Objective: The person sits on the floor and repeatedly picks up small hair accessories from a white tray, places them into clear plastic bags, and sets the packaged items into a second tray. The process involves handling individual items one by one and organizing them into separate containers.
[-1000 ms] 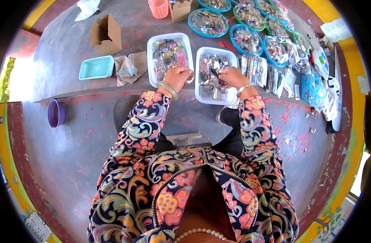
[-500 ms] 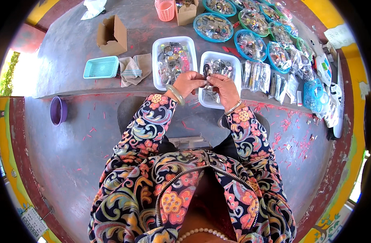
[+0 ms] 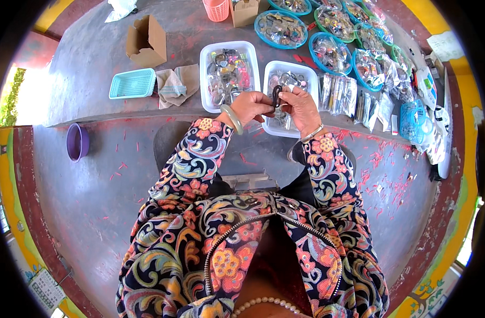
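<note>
A small dark, looped, cord-like item [image 3: 276, 96] stands between my two hands; its exact kind is too small to tell. My left hand [image 3: 249, 107] pinches its lower end between thumb and fingers. Thumb and fingertips of my right hand [image 3: 301, 108] are closed on its upper right side. Both hands are over the inner edges of two white trays. The right white tray [image 3: 315, 95] carries small clear packets and is partly covered by my right hand. In the left white tray [image 3: 203, 79] are many packaged small items, some pink and yellow.
A turquoise basket [image 3: 111, 88], a folded cloth [image 3: 187, 90] and an open cardboard box [image 3: 153, 50] are on the left. Blue and green basins [image 3: 280, 42] of packets fill the back right, with rows of clear packets [image 3: 338, 95] nearer. A purple bucket [image 3: 77, 143] stands lower left.
My right hand has shifted slightly right and the hands are a little farther apart. The dark looped item now shows more plainly between them.
</note>
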A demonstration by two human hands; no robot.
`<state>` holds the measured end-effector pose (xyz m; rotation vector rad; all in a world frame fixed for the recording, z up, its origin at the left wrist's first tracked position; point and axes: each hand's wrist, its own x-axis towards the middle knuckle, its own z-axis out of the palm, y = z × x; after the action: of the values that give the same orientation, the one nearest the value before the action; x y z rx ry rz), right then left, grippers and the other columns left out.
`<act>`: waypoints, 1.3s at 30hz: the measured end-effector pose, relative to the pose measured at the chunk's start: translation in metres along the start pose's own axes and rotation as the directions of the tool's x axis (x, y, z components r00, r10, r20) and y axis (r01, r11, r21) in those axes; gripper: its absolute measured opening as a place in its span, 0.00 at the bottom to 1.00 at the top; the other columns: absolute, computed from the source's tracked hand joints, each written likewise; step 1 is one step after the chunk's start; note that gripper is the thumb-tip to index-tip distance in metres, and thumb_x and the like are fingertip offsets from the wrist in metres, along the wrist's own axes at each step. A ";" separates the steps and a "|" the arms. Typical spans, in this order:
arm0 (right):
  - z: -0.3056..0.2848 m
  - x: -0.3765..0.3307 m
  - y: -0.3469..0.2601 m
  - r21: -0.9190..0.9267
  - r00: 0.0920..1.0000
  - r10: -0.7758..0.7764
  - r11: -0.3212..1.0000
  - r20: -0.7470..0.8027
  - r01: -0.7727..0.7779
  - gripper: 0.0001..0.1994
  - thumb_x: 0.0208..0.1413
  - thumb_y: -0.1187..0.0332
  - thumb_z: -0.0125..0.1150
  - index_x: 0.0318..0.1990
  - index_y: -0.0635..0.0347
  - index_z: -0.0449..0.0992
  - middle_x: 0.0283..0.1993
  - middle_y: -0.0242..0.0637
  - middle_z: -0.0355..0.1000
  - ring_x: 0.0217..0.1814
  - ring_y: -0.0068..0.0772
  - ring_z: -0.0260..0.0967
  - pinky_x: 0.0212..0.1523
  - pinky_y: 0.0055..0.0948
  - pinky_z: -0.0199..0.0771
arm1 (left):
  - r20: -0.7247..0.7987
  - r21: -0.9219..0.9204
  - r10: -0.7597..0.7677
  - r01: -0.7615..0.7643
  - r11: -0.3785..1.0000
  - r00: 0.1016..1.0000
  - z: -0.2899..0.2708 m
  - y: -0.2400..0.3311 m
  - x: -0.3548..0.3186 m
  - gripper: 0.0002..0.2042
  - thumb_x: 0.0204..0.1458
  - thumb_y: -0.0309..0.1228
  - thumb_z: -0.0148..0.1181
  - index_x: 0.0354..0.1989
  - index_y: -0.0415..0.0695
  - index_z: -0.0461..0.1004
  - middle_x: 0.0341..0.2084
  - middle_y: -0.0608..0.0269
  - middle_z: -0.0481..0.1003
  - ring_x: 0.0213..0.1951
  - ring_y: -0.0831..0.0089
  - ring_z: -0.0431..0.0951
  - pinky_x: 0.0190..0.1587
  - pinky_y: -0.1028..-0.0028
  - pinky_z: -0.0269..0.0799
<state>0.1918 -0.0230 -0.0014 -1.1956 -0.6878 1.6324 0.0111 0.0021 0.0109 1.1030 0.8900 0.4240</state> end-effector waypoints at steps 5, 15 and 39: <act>-0.001 0.002 0.001 0.027 0.998 0.016 0.999 0.067 -0.018 0.09 0.42 0.76 0.59 0.35 0.60 0.72 0.30 0.28 0.69 0.31 0.20 0.66 0.31 0.19 0.68 | -0.006 -0.152 0.026 -0.026 0.988 1.000 -0.003 -0.011 0.005 0.07 0.47 0.25 0.53 0.34 0.38 0.71 0.30 0.63 0.74 0.34 0.75 0.76 0.33 0.82 0.69; 0.000 0.001 0.001 -0.057 0.995 0.052 0.997 0.084 -0.047 0.06 0.42 0.76 0.58 0.31 0.58 0.73 0.27 0.26 0.68 0.26 0.17 0.65 0.27 0.17 0.65 | -0.010 -0.189 0.051 -0.052 0.981 0.999 -0.001 -0.013 0.008 0.07 0.47 0.21 0.52 0.34 0.34 0.69 0.32 0.60 0.72 0.35 0.72 0.76 0.40 0.81 0.71; 0.006 0.002 0.004 -0.100 0.997 0.041 0.994 0.060 -0.035 0.05 0.47 0.66 0.59 0.29 0.57 0.74 0.24 0.24 0.68 0.25 0.15 0.62 0.27 0.15 0.58 | -0.077 -0.071 0.032 -0.037 0.997 0.997 -0.004 -0.015 0.011 0.05 0.47 0.28 0.56 0.28 0.39 0.71 0.24 0.65 0.73 0.30 0.77 0.76 0.27 0.81 0.70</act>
<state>0.1843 -0.0219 -0.0037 -1.2397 -0.7980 1.6897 0.0126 0.0060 -0.0073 1.0424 0.9160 0.5257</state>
